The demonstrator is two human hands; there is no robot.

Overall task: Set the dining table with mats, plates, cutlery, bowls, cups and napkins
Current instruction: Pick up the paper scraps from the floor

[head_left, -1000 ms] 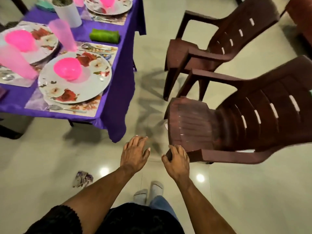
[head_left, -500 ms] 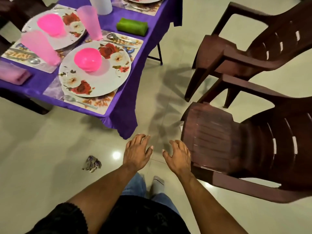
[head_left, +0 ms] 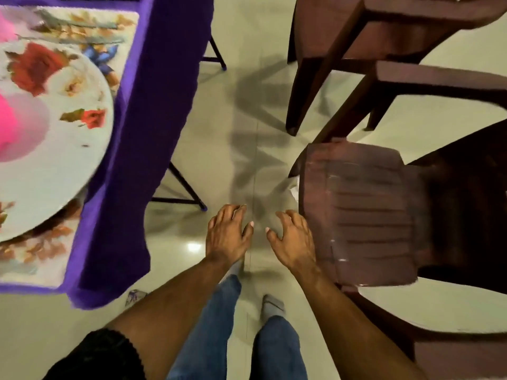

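A purple-clothed table (head_left: 142,138) fills the left of the head view. On it lies a floral mat (head_left: 35,256) with a white flowered plate (head_left: 55,160), and a pink bowl (head_left: 5,122) on the plate is cut off by the frame's left edge. Cutlery (head_left: 82,24) lies blurred on the mat beyond the plate. My left hand (head_left: 227,234) and my right hand (head_left: 293,239) hang side by side over the floor, fingers loosely spread, holding nothing. My right hand is just left of a brown plastic chair's seat (head_left: 362,215).
A second brown chair (head_left: 356,50) stands behind the near one at the upper right. The table's dark legs (head_left: 186,187) show under the cloth. A crumpled scrap (head_left: 134,296) lies on the tiled floor by my left arm. My socked feet (head_left: 271,305) stand below.
The view has swung closer and lower, so the table edge now fills the left. My right hand has come off the near chair's armrest; both hands stay empty.
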